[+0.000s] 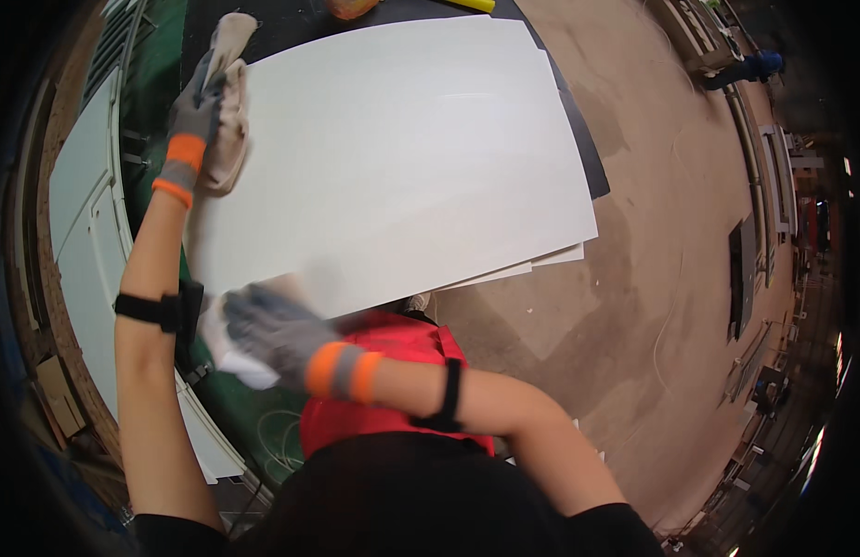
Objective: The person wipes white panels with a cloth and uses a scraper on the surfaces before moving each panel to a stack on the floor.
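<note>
A large flat white rectangular panel (pixel 393 158) lies uppermost on a stack of similar white sheets (pixel 551 260), which rests on a green work surface (pixel 156 56) beside a brown concrete floor (pixel 671 241). The left hand (pixel 196 107), in a grey glove with an orange cuff, is closed around a crumpled beige cloth (pixel 228 121) pressed against the panel's far left edge. The right hand (pixel 277 330), gloved alike and motion-blurred, grips a small white cloth (pixel 233 357) at the panel's near left corner.
</note>
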`<state>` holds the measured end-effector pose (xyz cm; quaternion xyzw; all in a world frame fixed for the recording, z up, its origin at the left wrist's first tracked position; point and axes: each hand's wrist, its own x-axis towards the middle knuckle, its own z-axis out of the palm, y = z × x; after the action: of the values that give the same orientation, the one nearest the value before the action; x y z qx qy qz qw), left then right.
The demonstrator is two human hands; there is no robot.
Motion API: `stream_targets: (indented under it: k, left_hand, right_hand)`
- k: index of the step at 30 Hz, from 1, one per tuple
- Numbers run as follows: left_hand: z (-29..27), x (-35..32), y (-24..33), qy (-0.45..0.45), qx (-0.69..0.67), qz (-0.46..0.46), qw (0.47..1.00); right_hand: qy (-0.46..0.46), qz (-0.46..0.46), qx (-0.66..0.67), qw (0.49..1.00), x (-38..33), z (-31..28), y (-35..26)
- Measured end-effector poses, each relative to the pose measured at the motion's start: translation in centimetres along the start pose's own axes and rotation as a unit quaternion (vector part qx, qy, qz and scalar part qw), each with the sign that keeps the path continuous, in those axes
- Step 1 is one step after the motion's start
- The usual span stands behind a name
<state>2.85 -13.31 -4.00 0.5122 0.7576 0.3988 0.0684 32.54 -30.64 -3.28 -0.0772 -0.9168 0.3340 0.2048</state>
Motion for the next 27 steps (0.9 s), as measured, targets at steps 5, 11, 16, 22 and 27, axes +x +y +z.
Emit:
stream_targets:
  k: [5, 11, 16, 22, 27]
  left_hand:
    - [2.7, 4.7, -0.7, -0.048, 0.043, 0.001, 0.998]
    - [-3.2, 11.7, -5.8, 0.029, -0.037, -0.153, 0.987]
    - [2.3, 13.2, 2.6, 0.015, -0.294, -0.295, 0.909]
    - [1.4, 17.3, 1.4, -0.220, -0.137, -0.281, 0.924]
    - [-0.4, 19.2, -3.2, -0.062, 0.122, 0.015, 0.990]
  right_hand:
    - [-0.064, 0.108, 0.055, 0.991, 0.1, -2.6, 0.5]
    - [-0.008, 0.255, -0.241, 0.936, -7.2, -12.5, 2.8]
    - [0.016, 0.114, 0.018, 0.993, -3.2, -5.1, -1.2]
    - [0.147, 0.301, -0.187, 0.923, -8.6, -14.2, 7.2]
    - [0.229, 0.381, -0.420, 0.791, -18.0, -22.0, 15.2]
